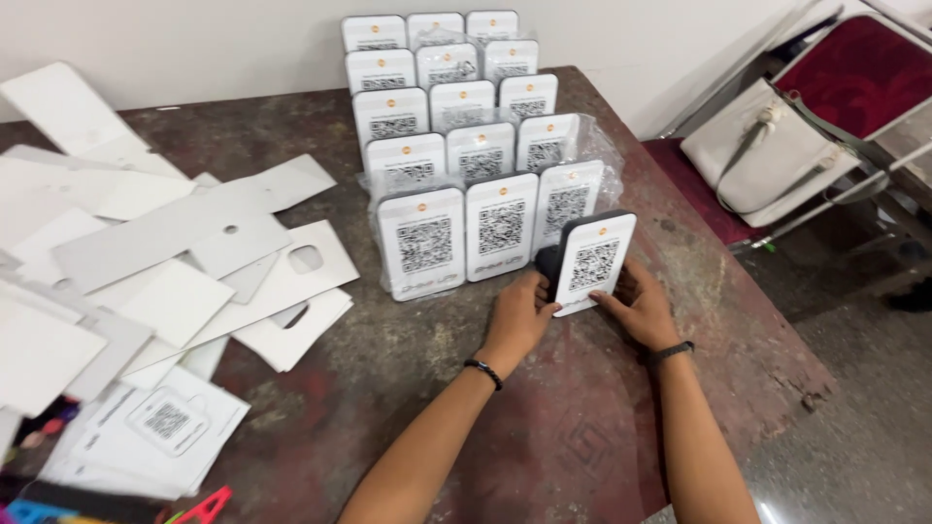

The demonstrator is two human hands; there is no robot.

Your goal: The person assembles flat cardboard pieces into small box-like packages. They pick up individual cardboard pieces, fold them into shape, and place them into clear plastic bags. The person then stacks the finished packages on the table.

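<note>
Both my hands hold one white stand-up device [590,262] with a square code panel and a dark back, set upright on the worn table [544,427]. My left hand [517,315] grips its left lower side, my right hand [639,306] its right lower edge. It stands at the right end of the front row of several like devices [456,146], lined up in rows toward the wall, some in clear plastic wrap.
Several white cardboard sheets and cut-out inserts [165,262] lie piled at the left. Printed papers [146,432] sit at the near left corner. A pale handbag [762,146] rests on a red chair [859,73] beyond the table's right edge.
</note>
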